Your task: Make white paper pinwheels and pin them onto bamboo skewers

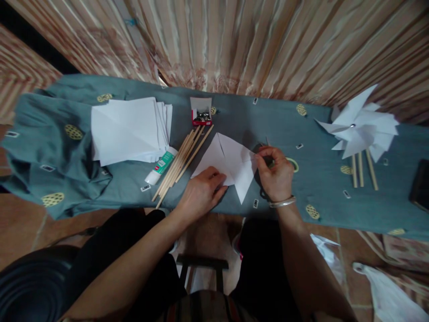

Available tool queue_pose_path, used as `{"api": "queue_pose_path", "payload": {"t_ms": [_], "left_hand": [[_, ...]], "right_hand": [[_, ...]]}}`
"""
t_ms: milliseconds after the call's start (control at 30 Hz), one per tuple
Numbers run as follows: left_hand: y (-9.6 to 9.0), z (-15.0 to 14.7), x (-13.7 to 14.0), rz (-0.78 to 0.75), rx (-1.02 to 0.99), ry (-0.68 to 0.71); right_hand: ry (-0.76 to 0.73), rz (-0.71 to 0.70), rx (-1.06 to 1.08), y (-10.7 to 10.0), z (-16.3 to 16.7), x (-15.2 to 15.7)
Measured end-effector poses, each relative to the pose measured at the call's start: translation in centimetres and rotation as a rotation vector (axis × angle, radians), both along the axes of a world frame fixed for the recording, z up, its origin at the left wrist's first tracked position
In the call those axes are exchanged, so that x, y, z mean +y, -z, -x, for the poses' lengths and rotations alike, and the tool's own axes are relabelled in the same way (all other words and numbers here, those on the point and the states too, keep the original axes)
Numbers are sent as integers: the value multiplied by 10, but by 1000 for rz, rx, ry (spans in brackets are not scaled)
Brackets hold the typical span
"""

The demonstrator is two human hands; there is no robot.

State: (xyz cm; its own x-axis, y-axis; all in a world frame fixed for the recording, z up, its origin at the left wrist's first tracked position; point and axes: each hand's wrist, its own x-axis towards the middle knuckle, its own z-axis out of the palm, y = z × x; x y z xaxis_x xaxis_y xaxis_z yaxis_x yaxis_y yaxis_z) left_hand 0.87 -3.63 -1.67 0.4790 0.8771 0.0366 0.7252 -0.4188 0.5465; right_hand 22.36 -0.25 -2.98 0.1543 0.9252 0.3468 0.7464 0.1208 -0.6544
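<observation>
A white sheet of paper (234, 156) with slits cut in it lies at the middle of the cloth-covered table. The fingers of my left hand (204, 190) are curled onto its lower left edge, thumb and forefinger close together. Between thumb and fingers, my right hand (276, 174) pinches the sheet's right corner. Partly hidden behind that hand are scissors with a pale green handle (295, 164). Left of the sheet lie several thin wooden sticks (182, 158) and a green and white glue stick (161, 165).
A stack of white paper (127, 129) lies at left. Behind the sticks stands an open red and white box (201, 114) of small metal pieces. Finished paper pinwheels (357, 127) on sticks lie at right, near a dark object (420, 183). A pleated curtain (228, 44) hangs behind the table.
</observation>
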Motion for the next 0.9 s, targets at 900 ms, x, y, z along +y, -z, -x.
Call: {"api": "queue_pose_path", "payload": {"t_ms": [900], "left_hand": [[-11, -6, 6, 59, 168, 71]], "right_hand": [[-344, 39, -243, 12, 38, 56]]}}
